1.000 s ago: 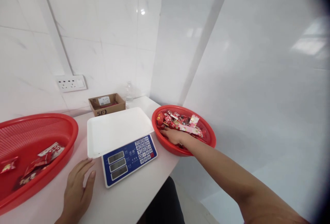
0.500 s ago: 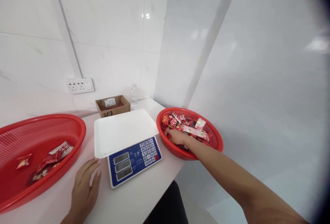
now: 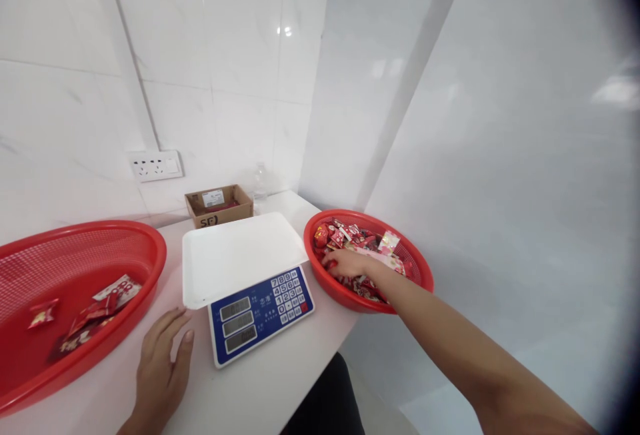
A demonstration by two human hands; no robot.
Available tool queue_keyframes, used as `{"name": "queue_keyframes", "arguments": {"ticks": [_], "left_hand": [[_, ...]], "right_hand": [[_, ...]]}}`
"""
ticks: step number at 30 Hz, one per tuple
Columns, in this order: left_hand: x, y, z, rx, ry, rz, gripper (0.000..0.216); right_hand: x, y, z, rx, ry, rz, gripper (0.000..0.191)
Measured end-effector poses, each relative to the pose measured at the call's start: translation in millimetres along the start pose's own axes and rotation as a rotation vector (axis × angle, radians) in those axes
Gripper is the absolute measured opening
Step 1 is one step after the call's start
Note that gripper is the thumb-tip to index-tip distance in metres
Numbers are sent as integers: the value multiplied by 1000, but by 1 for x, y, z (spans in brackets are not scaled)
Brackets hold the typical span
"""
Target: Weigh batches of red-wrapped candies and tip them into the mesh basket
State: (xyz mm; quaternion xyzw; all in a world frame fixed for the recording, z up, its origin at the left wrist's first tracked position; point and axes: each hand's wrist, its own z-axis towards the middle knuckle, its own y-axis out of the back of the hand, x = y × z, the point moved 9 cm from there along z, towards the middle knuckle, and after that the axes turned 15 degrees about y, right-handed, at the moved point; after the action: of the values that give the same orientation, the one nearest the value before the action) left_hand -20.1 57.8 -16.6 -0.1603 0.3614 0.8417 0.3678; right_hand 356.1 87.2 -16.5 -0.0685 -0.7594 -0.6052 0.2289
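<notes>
Head: scale (image 3: 263,318) on tbl (image 3: 270,381), tiled wall (image 3: 240,55)

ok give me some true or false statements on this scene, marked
The right hand is in the right basket, among packets. True.
The left hand is inside the left basket. False: it is between that basket and the scale.
The keypad is left of the displays. False: it is right of them.
A cardboard box stands behind the scale. True.
Fewer packets show in the left basket than the right. True.
</notes>
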Motion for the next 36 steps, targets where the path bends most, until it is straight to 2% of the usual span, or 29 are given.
{"name": "queue_keyframes", "arguments": {"ticks": [2,5,10,12,15,18,20,22,24,30,33,36], "left_hand": [[0,-1,0,7,3,4,24],[-2,0,0,6,-3,1,24],[-5,3,0,3,-30,-29,25],[-4,4,-1,0,-24,-40,26],[-1,4,-1,-6,4,-41,25],[1,3,-1,-5,16,-40,24],[2,2,-1,-1,20,-46,24],[3,1,-1,4,27,-46,25],[3,1,-2,6,31,-44,25],[3,8,-3,-21,11,-41,25],[3,9,-4,-28,6,-39,26],[4,8,-3,-18,21,-37,26]], "right_hand": [[3,-13,5,37,-25,-23,35],[1,-21,8,20,-90,-54,34],[-8,-23,7,-70,-194,-57,31],[-7,-20,7,-97,-189,-54,24],[-1,-2,8,-163,-123,-55,12],[11,35,7,-323,-68,-49,7],[23,60,9,-445,-31,-13,11],[39,72,17,-524,12,56,17],[59,68,34,-537,55,146,18],[112,26,88,-406,149,361,26],[120,23,98,-393,164,369,35],[117,26,100,-374,146,346,44]]}}
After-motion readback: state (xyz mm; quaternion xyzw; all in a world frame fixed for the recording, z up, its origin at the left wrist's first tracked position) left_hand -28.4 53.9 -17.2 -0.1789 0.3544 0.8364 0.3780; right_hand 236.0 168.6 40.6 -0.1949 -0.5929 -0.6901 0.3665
